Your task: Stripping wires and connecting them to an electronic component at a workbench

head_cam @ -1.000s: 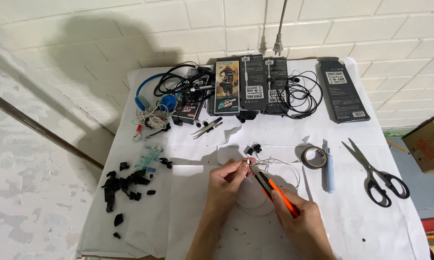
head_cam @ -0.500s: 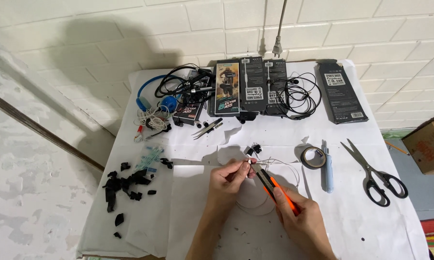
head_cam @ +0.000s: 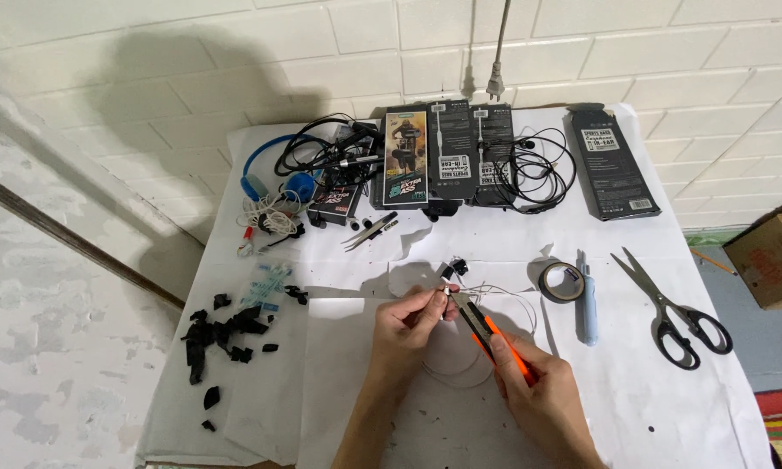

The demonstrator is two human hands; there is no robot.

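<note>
My left hand (head_cam: 411, 323) pinches the end of a thin white earphone cable (head_cam: 495, 295) just above the white table (head_cam: 339, 408). My right hand (head_cam: 538, 395) grips a black and orange cutter (head_cam: 493, 337), its tip touching the cable end at my left fingertips. The cable loops loosely on the table between and behind my hands. A small black earbud piece (head_cam: 458, 267) lies just beyond my left fingers.
A roll of dark tape (head_cam: 561, 281), a pale blue tool (head_cam: 589, 306) and black scissors (head_cam: 673, 309) lie to the right. Black boxes (head_cam: 447, 155), tangled cables, blue headphones (head_cam: 273, 169) and tweezers (head_cam: 369, 231) sit at the back. Black scraps (head_cam: 221, 334) lie left. A cardboard box (head_cam: 773, 256) stands on the floor.
</note>
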